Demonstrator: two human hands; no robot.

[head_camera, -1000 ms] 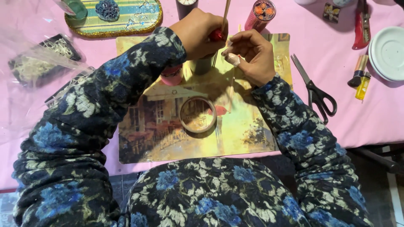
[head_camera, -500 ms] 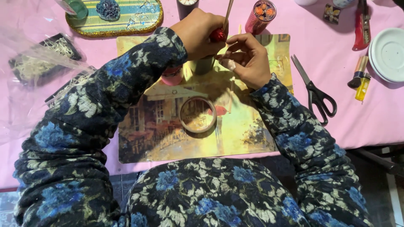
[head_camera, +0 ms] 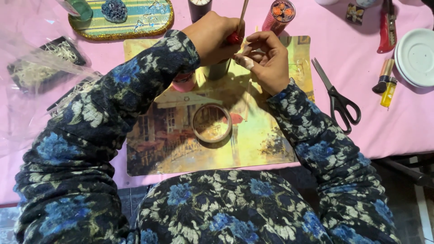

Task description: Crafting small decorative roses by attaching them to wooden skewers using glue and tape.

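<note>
My left hand [head_camera: 212, 38] is closed around a thin wooden stick [head_camera: 243, 11] with a small red piece at my fingertips. My right hand [head_camera: 266, 58] sits just beside it, fingers pinched on a small pale piece [head_camera: 239, 58] close to the stick. Both hands hover over the far part of a printed picture placemat [head_camera: 271, 140]. A roll of clear tape [head_camera: 211, 123] lies flat on the mat nearer to me. A dark cup [head_camera: 217, 70] stands partly hidden under my left hand, next to a pink pot [head_camera: 183, 82].
Black-handled scissors [head_camera: 337, 97] lie right of the mat on the pink cloth [head_camera: 398, 126]. A yellow lighter [head_camera: 388, 92], white plates [head_camera: 416, 56] and a red tool [head_camera: 387, 27] are far right. A striped glittery tray [head_camera: 135, 18], a red bead tube [head_camera: 280, 16] and plastic bags [head_camera: 31, 72] sit left and behind.
My right hand has shifted slightly, its fingers closing nearer to the stick held by my left hand. Nothing else on the table has moved.
</note>
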